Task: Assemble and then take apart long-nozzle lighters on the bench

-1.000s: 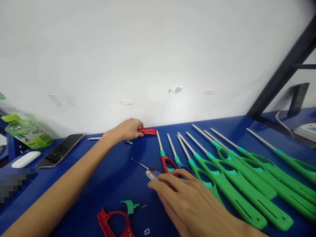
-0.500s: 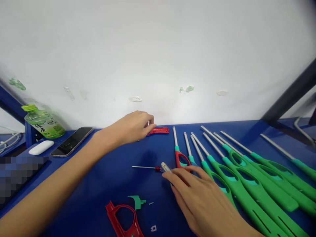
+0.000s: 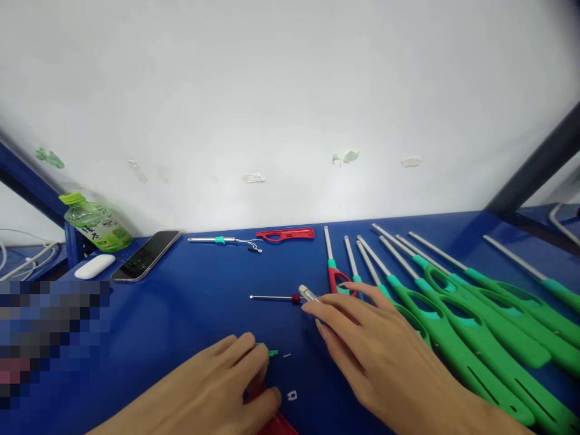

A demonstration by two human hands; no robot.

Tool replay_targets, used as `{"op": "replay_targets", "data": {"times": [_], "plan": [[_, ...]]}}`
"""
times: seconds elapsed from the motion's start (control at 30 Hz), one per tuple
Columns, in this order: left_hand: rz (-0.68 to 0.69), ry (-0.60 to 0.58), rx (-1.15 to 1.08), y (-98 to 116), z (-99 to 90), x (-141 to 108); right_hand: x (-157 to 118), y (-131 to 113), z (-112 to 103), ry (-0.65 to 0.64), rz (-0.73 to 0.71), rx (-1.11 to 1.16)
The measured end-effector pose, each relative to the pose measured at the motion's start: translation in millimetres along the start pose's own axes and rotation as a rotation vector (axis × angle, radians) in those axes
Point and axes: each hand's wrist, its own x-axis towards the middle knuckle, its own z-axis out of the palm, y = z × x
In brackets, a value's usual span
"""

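My left hand (image 3: 226,380) is at the bottom centre, fingers curled on a red lighter casing half (image 3: 277,426), which it mostly covers. My right hand (image 3: 376,356) holds a small clear tube with a whitish end (image 3: 309,293) between thumb and fingers; the rest of it is hidden. Just left of that tube lies a screwdriver (image 3: 274,297) with a thin metal shaft. Between my hands are a small green trigger piece (image 3: 273,353), partly covered, a tiny metal pin (image 3: 287,355) and a little white clip (image 3: 292,396).
At the back lie another red casing half (image 3: 294,234) and a metal lighter tube with wires (image 3: 206,240). Several green lighters (image 3: 480,344) and a red-handled one (image 3: 333,275) spread across the right. A phone (image 3: 147,255), white case (image 3: 95,266) and bottle (image 3: 97,223) stand left.
My left hand has come back from the wall side to the front, onto the red casing half. The wired metal tube now shows at the back. My right hand still holds the clear tube.
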Motion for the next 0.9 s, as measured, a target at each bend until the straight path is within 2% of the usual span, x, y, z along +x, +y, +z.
{"op": "replay_targets", "data": {"times": [0.13,0.23,0.27,0.3,0.4,0.47,0.53,0.7,0.8,0.9], "plan": [[0.078,0.074,0.141,7.5,2.5,3.6,-1.6,1.5,2.0,-0.003,0.043,0.049],[0.101,0.239,0.184,-0.3,-20.2,2.5,-0.9,2.5,1.1,0.025,0.086,0.054],[0.061,0.289,0.198,-7.4,-32.9,3.2,-0.5,2.4,0.3,0.033,0.103,0.053],[0.027,0.292,0.194,-16.7,-46.8,5.5,-0.1,2.0,-0.7,0.037,0.116,0.054],[-0.092,0.190,0.149,-55.3,-83.0,26.3,0.0,-1.0,-3.6,0.025,0.132,0.085],[-0.207,0.144,0.181,-83.8,-91.7,51.8,-0.8,-3.6,-4.4,0.001,0.120,0.126],[-0.264,0.050,0.191,-109.0,-86.2,82.9,-1.8,-5.7,-4.1,-0.016,0.113,0.166],[-0.224,-0.053,0.154,-149.0,-49.8,152.8,-2.1,-5.4,-1.0,-0.035,0.120,0.208],[-0.204,-0.056,0.116,-161.2,-35.6,173.8,-0.8,-3.2,0.3,-0.028,0.110,0.212],[-0.192,-0.056,0.071,-168.9,-26.0,180.0,0.1,-2.7,0.2,-0.009,0.085,0.210]]}}
